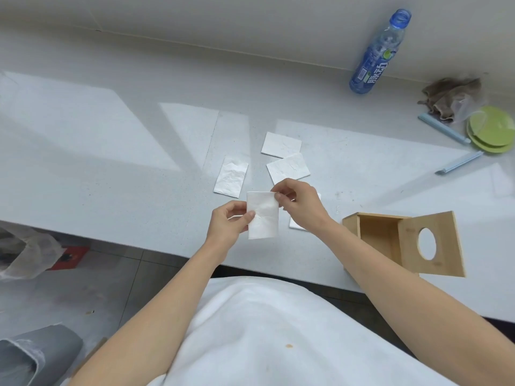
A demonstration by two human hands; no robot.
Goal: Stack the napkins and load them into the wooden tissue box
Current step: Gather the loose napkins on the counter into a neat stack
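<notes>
Both hands hold one folded white napkin (263, 215) upright above the counter's front edge. My left hand (228, 222) pinches its left side; my right hand (299, 203) pinches its top right corner. Three more white napkins lie flat beyond: one to the left (231, 176), one in the middle (288, 168) and one farthest back (281, 144). Another napkin (296, 224) is mostly hidden under my right hand. The wooden tissue box (373, 235) stands at the right near the counter edge, its inside bare, its lid (430, 243) with an oval hole raised.
A blue drink bottle (376, 54) stands at the back right against the wall. Farther right are a brown rag (451, 97), green plates (492, 129) and two pale blue sticks (443, 128). The grey counter (111, 162) ends just before my body.
</notes>
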